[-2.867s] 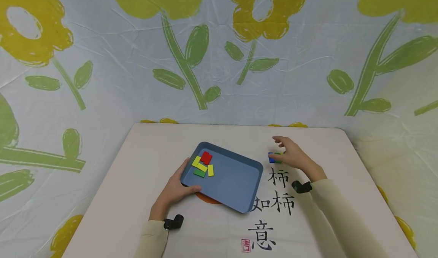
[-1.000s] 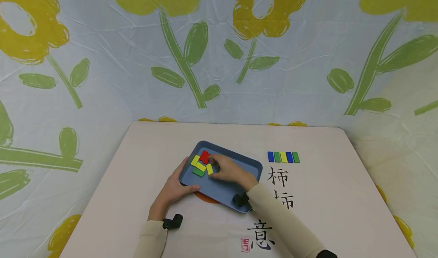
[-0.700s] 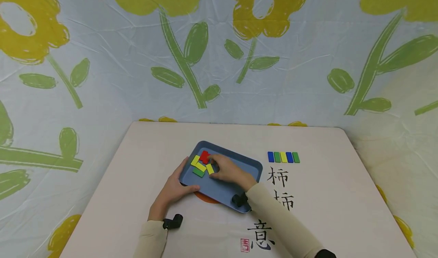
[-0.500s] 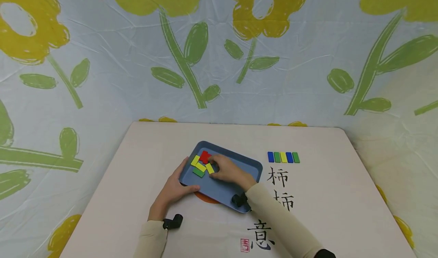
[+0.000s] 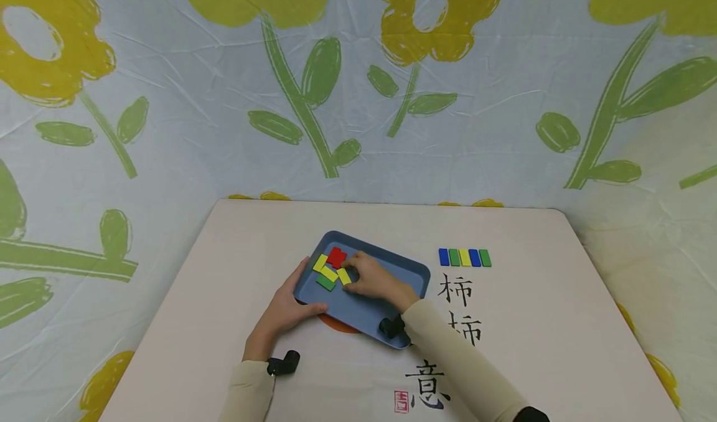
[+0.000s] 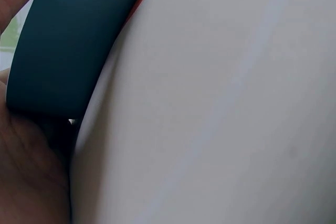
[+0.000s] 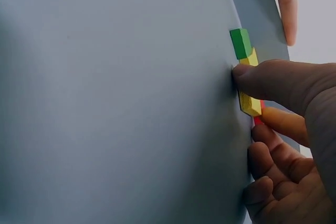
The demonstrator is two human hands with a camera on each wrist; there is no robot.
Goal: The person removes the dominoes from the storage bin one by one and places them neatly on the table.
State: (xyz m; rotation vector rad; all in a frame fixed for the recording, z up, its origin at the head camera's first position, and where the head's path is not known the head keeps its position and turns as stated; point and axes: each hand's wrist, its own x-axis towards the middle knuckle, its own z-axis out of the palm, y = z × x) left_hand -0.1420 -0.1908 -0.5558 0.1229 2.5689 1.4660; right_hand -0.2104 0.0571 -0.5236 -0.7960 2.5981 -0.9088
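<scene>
My left hand (image 5: 285,307) grips the left end of a blue-grey tray (image 5: 358,310), thumb over the near rim. In the tray's left part, my right hand (image 5: 372,276) pinches a flat yellow block (image 5: 343,276) between thumb and forefinger. The block still lies low among the others in the right wrist view, beside a green block (image 7: 241,43). Close by are red blocks (image 5: 336,257), two more yellow blocks (image 5: 328,274) and the green one. In the left wrist view, the tray's wall (image 6: 63,45) sits against the palm; the fingers are mostly out of sight.
Right of the tray, a row of flat blocks (image 5: 464,257) in blue, green and yellow lies side by side on the pale table (image 5: 532,322). Black characters (image 5: 456,289) are printed on the table cover below the row. A flower-patterned curtain (image 5: 476,123) surrounds the table.
My right hand has come from the row of blocks leftward into the tray and taken hold of a yellow block, which has turned slightly. Over the last half second both hands are nearly still.
</scene>
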